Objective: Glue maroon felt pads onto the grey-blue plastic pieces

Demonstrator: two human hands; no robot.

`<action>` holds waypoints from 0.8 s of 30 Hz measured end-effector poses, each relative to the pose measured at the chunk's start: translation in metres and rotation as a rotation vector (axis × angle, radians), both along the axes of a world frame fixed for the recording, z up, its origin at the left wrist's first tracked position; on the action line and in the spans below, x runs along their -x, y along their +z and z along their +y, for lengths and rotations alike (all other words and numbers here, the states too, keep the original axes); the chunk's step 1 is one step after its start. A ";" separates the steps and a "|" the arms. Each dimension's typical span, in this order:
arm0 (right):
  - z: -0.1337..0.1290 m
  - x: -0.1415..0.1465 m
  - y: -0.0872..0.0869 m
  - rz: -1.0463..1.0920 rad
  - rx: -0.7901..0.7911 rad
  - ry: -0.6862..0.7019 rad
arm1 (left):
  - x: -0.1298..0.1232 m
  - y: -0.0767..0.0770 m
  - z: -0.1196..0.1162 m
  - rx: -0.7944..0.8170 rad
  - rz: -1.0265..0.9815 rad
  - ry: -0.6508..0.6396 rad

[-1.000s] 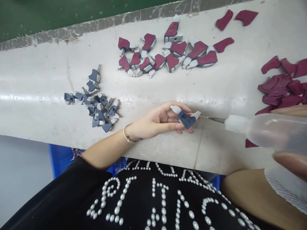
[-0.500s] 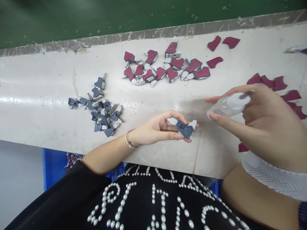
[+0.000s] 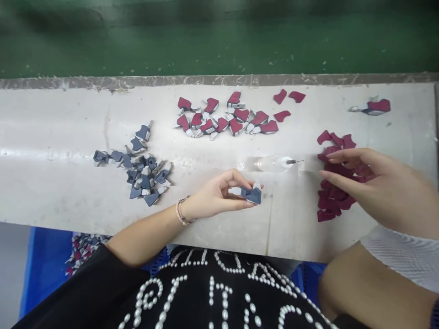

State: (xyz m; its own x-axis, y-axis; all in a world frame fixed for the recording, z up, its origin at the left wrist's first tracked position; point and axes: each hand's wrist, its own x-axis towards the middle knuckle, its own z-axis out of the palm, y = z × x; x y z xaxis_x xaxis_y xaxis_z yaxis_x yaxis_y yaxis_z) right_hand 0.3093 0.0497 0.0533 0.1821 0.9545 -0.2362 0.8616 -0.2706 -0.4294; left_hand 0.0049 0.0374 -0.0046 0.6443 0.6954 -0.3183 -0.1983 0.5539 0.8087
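— Checking the grey-blue moulded part (image 3: 251, 195) first: location?
— Pinched between thumb and fingers of the left hand (image 3: 217, 195), low over the white table (image 3: 51, 192); contact with the surface impossible to confirm.
— Right hand (image 3: 363, 183)?
— Spread, fingers apart, over a heap of maroon pieces (image 3: 334, 180).
— Between the hands?
— Lying on its side, a translucent needle-tipped plastic bottle (image 3: 272, 163).
— Further out?
— Grouped left, a pile of grey-blue parts (image 3: 144, 171); grouped beyond, maroon-topped parts (image 3: 219, 119); sitting alone at far right, one maroon-topped part (image 3: 377, 107).
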 end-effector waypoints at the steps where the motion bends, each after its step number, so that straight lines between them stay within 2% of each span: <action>1: 0.003 -0.006 0.002 -0.046 0.018 -0.009 | -0.001 0.000 0.000 -0.002 0.002 -0.003; 4: 0.021 -0.010 -0.004 -0.149 0.012 0.007 | -0.001 -0.002 0.000 -0.027 0.005 -0.010; 8: 0.055 -0.012 -0.023 -0.222 -0.023 0.048 | -0.001 -0.003 0.001 -0.090 0.003 -0.010; 11: 0.075 -0.018 -0.031 -0.182 0.066 0.054 | 0.000 -0.002 0.001 -0.107 0.002 -0.001; 13: 0.082 -0.020 -0.029 -0.147 0.144 0.049 | 0.000 -0.002 0.001 -0.114 -0.008 -0.002; 19: 0.079 -0.009 -0.011 -0.069 0.257 0.106 | -0.001 -0.005 0.002 -0.140 -0.036 0.009; 24: 0.059 -0.015 0.000 -0.034 0.114 0.125 | -0.001 -0.008 0.001 -0.168 -0.059 0.010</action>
